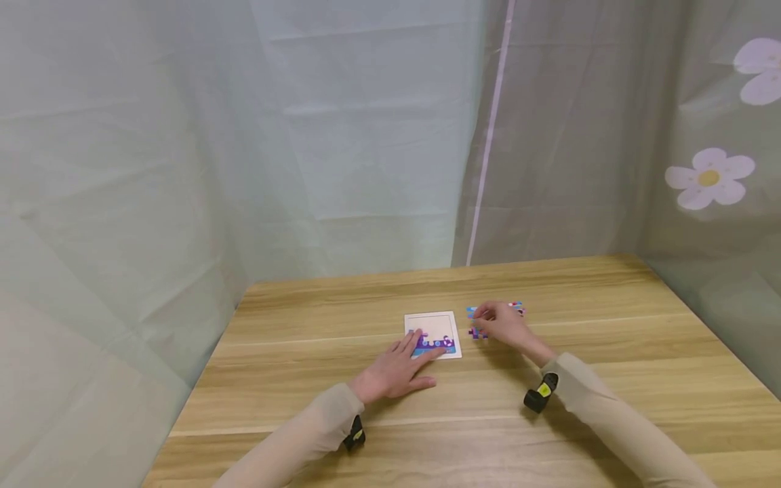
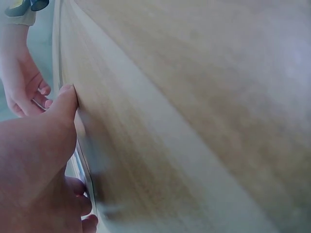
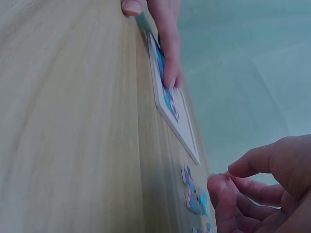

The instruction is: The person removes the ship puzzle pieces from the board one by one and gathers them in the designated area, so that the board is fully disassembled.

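White-framed jigsaw tray (image 1: pixel 434 325) flat on the wood-grain table (image 1: pixel 293 379), roughly midway between its sides; purple-and-blue joined pieces (image 1: pixel 432 344) fill its near part, the far part bare. Left hand (image 1: pixel 395 371) spread, fingers extended, tips resting on tray and joined pieces, gripping nothing. Right hand (image 1: pixel 505 325) just right of tray, over loose jigsaw pieces (image 1: pixel 478 334); fingers bent, thumb and fingertip nearly meeting; cannot tell whether a piece is between. Black wrist devices (image 1: pixel 540 393) at both beige cuffs. Pale curtains (image 1: pixel 366 135) behind; flower print (image 1: pixel 709 178) at right.
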### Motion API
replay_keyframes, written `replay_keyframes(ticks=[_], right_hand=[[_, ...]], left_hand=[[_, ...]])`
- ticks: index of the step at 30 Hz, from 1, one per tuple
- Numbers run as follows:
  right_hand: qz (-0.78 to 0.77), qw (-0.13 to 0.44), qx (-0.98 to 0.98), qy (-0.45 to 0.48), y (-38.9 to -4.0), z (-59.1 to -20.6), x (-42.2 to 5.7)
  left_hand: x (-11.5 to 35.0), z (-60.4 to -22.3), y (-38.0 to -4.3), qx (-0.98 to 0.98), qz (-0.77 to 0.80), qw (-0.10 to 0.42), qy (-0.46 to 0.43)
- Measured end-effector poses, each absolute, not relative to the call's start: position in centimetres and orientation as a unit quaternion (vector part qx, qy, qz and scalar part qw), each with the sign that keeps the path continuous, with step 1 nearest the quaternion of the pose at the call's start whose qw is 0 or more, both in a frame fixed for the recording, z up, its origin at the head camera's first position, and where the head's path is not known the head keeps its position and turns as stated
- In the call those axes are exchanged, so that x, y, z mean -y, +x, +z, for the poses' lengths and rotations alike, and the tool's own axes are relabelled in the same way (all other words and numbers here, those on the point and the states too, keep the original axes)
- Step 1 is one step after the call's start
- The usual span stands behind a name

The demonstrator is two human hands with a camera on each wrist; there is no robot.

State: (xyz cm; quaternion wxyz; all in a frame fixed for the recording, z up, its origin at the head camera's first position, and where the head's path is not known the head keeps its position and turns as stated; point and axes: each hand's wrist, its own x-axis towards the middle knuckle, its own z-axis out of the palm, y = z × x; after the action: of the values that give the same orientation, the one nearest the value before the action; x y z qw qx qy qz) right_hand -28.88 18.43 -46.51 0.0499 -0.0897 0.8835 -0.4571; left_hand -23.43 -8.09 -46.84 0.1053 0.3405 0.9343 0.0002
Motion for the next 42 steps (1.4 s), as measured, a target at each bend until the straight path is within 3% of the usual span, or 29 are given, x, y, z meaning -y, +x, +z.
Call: replay_keyframes(ticks=[27,42], right_hand=[[-0.462,0.069,-0.865,-0.185,-28.9,-46.9,-15.3],[-0.422,0.055,-0.884,-0.192,-29.0,-46.9,-13.6]], left_hand=[[8.8,-46.5,-22.8,-0.938,0.018,0.090,0.334],[9.6,-45.9,-21.2,-0.927,0.001,0.136,0.349]])
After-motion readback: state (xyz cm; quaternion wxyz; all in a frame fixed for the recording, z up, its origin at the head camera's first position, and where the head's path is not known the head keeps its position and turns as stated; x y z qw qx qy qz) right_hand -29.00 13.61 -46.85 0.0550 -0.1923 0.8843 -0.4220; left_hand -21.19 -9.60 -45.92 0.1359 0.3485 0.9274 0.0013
